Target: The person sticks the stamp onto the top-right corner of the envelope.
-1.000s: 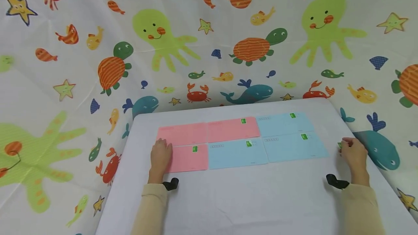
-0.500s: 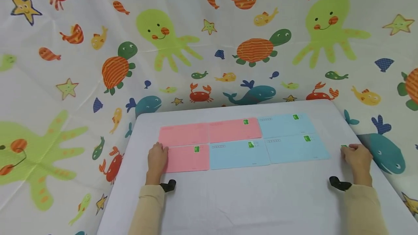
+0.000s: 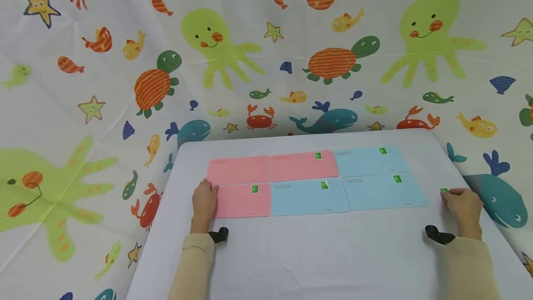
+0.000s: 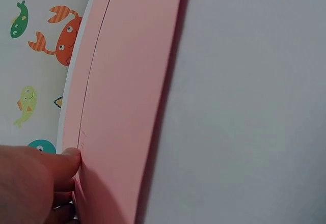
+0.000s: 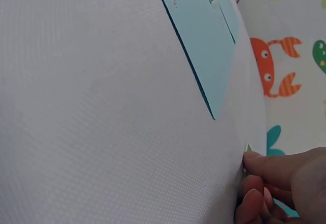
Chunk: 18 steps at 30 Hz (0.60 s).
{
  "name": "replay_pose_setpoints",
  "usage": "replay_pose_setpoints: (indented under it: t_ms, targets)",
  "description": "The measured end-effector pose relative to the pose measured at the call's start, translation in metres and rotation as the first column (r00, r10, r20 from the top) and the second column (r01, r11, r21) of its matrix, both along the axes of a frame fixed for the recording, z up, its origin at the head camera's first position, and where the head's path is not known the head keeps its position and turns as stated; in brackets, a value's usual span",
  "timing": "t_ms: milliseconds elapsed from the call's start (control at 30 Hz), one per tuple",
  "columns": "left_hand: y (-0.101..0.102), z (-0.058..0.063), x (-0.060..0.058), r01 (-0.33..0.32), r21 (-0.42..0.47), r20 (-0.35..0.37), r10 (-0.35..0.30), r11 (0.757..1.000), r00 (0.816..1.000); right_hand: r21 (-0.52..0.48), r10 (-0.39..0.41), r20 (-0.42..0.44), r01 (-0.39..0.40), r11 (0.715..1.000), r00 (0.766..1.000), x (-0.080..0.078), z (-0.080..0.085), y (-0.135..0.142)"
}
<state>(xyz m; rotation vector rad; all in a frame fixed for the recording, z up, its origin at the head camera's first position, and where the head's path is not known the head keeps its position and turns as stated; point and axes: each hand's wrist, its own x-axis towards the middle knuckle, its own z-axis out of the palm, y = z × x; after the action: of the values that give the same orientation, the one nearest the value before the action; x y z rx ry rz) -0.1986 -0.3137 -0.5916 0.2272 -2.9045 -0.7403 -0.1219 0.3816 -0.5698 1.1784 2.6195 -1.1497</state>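
In the head view, my left hand (image 3: 204,203) is at the left end of the lower pink envelope (image 3: 245,205). The left wrist view shows the thumb on top of this envelope (image 4: 127,81) at its edge, with the other fingers curled beside and below. At the table's right side, my right hand (image 3: 465,207) pinches a small green stamp (image 3: 444,190) between thumb and fingers. The right wrist view shows only a sliver of that stamp (image 5: 248,147) past the thumb, close over the tabletop.
Two pink envelopes (image 3: 238,170) and several blue envelopes (image 3: 310,198) complete two abutting rows, most bearing a green stamp (image 3: 324,185). A white cloth covers the table (image 3: 316,253). Behind and beside it hangs a sea-animal curtain (image 3: 258,22).
My left hand has slid left off the lower pink envelope's face to its end. The right hand has turned slightly, still pinching the stamp. The head view has shifted a little left.
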Motion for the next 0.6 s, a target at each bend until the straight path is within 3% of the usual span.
replay_pose_setpoints:
  t_ms: [433, 600]
  targets:
    - [-0.0001, 0.0023, -0.002, -0.002, -0.036, -0.026, 0.001, 0.999, 1.0, 0.001, -0.061, -0.06, 0.062, 0.998, 0.996, -0.0001, -0.0033, -0.0009]
    - [-0.0023, 0.001, -0.0005, 0.0, -0.051, -0.04, -0.002, 0.999, 0.999, -0.07, -0.092, -0.101, 0.085, 0.994, 0.991, 0.0023, -0.0032, 0.0002]
